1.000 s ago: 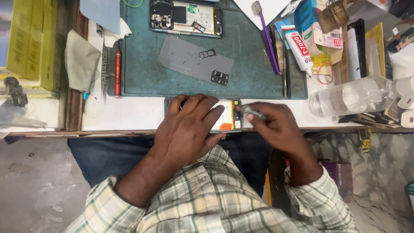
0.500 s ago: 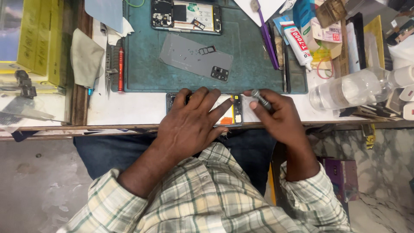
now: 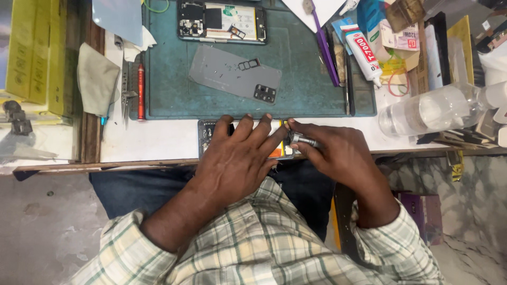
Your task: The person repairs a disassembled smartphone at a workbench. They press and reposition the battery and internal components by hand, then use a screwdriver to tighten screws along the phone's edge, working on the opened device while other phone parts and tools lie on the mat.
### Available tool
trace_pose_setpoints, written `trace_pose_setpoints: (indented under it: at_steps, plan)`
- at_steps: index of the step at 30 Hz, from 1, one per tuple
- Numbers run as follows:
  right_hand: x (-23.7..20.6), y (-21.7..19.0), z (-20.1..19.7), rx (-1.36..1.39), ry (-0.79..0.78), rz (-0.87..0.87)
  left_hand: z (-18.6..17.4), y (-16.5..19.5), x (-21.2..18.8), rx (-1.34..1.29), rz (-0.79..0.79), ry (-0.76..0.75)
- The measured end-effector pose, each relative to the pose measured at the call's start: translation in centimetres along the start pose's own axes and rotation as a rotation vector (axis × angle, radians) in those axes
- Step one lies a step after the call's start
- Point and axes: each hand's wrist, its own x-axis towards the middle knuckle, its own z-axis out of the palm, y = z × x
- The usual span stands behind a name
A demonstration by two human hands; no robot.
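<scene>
Metal tool, small and silvery, is pinched in your right hand, fingers curled tight around it with the tip at the opened phone. Your left hand lies flat and spread over that phone, pressing it down at the near edge of the white bench. Compared to a second ago, your right hand has slid closer in against the left. Beyond your knuckles sits a teal mat with a grey back cover and another stripped phone; a clear bottle lies off to your right.

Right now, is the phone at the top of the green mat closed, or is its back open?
Open: the phone shows battery and circuit parts, and a grey back cover lies separately on the green mat.
</scene>
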Motion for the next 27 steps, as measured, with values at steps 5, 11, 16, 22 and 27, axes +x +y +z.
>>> trace_pose_setpoints:
  at_steps: [5,11,16,22,27]
  plan:
    - [0.0,1.2,0.4,0.223,-0.033,0.088,-0.1,0.3,0.0,0.061,0.000,0.003]
    - [1.2,2.7,1.1,0.687,0.076,0.107,0.0,0.2,0.2,0.016,-0.032,0.000]
    - [5.0,3.4,0.2,0.500,0.225,-0.116,0.2,0.0,0.2,0.012,-0.028,0.043]
    - [10.2,2.1,0.6,0.603,0.278,-0.118,0.3,0.0,0.2,-0.037,-0.058,0.050]
    - [13.0,1.6,2.4,0.720,0.327,-0.166,0.3,0.0,0.3,-0.048,-0.070,0.063]
